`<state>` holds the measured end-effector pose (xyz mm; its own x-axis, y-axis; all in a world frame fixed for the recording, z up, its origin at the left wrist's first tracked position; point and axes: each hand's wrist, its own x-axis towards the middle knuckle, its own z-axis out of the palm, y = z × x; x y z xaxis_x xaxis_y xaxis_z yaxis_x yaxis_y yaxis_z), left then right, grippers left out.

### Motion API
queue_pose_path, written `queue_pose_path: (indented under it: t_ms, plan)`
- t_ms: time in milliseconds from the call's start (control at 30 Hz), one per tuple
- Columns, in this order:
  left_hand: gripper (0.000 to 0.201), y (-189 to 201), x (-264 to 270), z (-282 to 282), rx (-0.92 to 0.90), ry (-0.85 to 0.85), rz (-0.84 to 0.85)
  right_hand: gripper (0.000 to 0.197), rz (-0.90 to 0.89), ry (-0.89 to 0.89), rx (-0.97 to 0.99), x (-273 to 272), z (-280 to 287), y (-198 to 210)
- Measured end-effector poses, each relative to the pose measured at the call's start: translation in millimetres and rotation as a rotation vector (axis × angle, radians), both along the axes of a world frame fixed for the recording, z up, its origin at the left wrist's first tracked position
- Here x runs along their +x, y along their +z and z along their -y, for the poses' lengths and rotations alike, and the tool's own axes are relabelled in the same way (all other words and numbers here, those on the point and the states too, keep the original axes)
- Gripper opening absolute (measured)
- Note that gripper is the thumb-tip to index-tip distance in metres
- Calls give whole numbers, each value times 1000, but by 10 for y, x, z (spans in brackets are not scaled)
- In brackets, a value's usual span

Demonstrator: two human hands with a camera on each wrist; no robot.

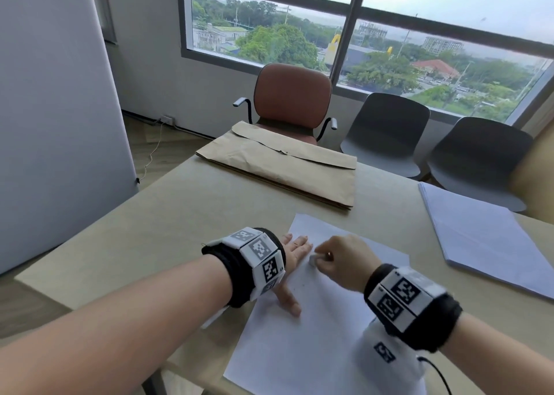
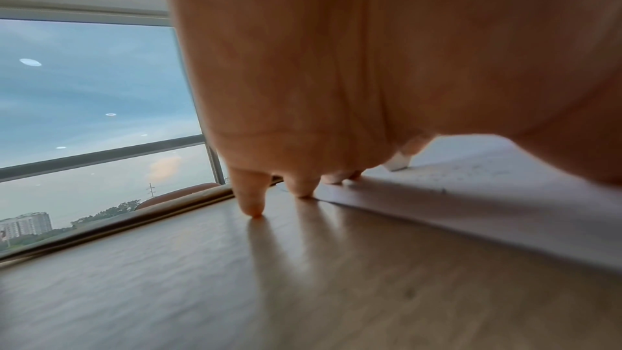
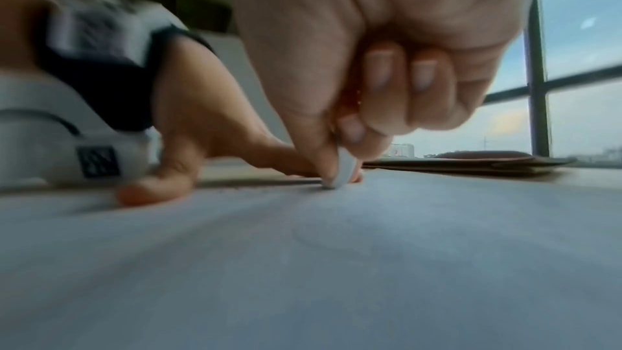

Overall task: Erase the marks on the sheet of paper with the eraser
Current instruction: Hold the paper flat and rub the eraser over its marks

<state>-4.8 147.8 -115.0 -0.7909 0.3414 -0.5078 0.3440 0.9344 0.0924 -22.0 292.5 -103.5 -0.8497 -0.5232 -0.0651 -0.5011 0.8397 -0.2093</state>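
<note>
Head view: a white sheet of paper [image 1: 299, 334] lies flat on the pale wooden table [image 1: 135, 229], directly in front of the person. The left hand [image 1: 292, 262] rests flat on the sheet's left edge, fingers straight and spread, thumb pointing back toward the person; its grip is apart and holds nothing. The right hand [image 1: 341, 262] sits just beside it, further onto the sheet, with fingers curled and its grip clamped on a small white eraser [image 1: 313, 259].

Right wrist view: the eraser [image 3: 340, 169] is pinched between thumb and forefinger, the other fingers folded into the palm, and its lower tip touches the paper [image 3: 336, 262]. Small dark crumbs lie on the sheet beside the tip. A faint curved pencil line shows on the paper nearer the camera. The left hand [image 3: 208, 143] presses the sheet just behind the eraser.

Left wrist view: the fingertips [image 2: 252, 204] of the left hand [image 2: 336, 63] meet the table [image 2: 269, 289] at the paper's edge, the outermost on bare wood and the others on or near the sheet [image 2: 471, 196]; faint marks are scattered on the paper, and the eraser [image 2: 398, 163] stands on it beyond the palm.

At the far end of the table lies a brown envelope [image 1: 278, 166]; to the right, a stack of white paper [image 1: 485, 238]. Beyond stand a brown armchair [image 1: 292, 97] and two grey chairs [image 1: 386, 130], below a wide window [image 1: 359, 35].
</note>
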Motion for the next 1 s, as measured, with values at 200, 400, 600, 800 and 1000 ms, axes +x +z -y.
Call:
queue_pose_path:
  t_ms: [200,400,600,800,1000]
  plan:
    - [119,-45,-3,-28,-10,17,-12,22,100,171,-92,361,94,-71]
    - [119,6,0,-6,-4,4,0,39,-3,-54,-26,8,12,-66]
    - [120,-46,-21,-5,-12,7,-10,34,92,136,15,357,-2,-55]
    - [120,-38,2,-3,-9,12,-8,37,-4,-19,39,86,-25,5]
    - [117,2,28,-7,-8,14,-15,36,188,163,16,352,-49,63]
